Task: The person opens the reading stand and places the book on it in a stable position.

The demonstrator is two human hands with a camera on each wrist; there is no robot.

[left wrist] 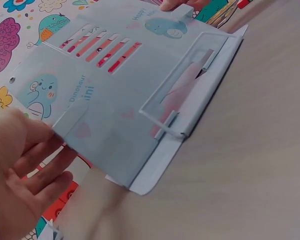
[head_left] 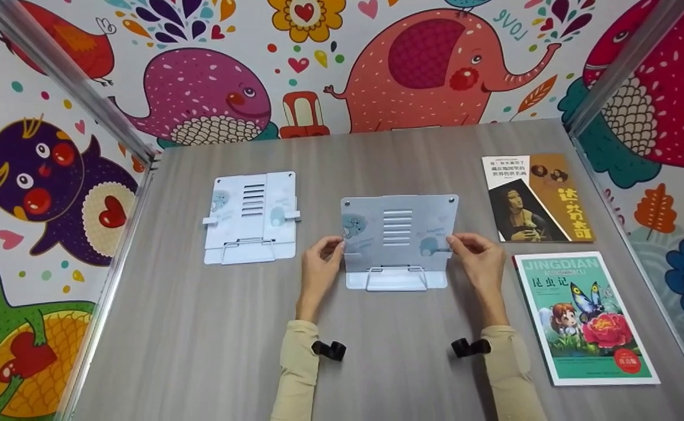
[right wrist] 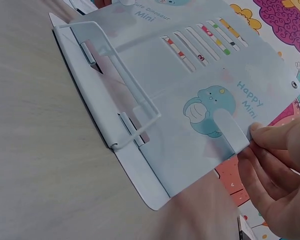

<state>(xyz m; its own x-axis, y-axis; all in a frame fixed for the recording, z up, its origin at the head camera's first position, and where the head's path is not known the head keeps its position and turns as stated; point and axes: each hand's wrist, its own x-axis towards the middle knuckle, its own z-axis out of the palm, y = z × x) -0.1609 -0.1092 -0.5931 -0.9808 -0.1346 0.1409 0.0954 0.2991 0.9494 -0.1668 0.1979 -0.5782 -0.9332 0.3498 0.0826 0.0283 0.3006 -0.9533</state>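
A pale blue metal book stand [head_left: 365, 225] with dinosaur prints stands before me, its back panel raised above a flat base. On its left edge, my left hand [head_left: 320, 266] pinches the panel beside a small side clip [left wrist: 72, 117]. The right hand [head_left: 483, 266] pinches the opposite edge at the matching clip [right wrist: 231, 132], thumb in front and fingers behind. A wire page holder [head_left: 397, 286] runs along the stand's lower front. In both wrist views the wall pattern shows through the panel's slots.
A second, similar book stand [head_left: 251, 228] lies flat to the left. On the right lie a brown art book [head_left: 564, 204] and, nearer, a green insect book [head_left: 570, 356]. Metal rails [head_left: 113, 245] and printed walls border the grey table [head_left: 201, 339].
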